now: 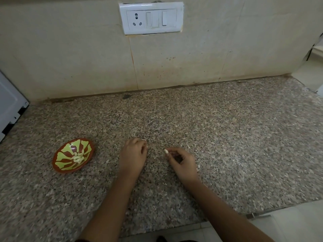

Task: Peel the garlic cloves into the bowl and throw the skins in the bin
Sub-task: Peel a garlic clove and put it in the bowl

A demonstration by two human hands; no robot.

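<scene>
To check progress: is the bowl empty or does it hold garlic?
Not empty: a small heap of pale peeled cloves lies in the middle of the bowl.

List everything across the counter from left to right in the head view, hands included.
White appliance → bowl → left hand → clove → right hand, which pinches the clove.

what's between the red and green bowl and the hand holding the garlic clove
Only the left hand, over the speckled granite counter, as the head view shows.
</scene>
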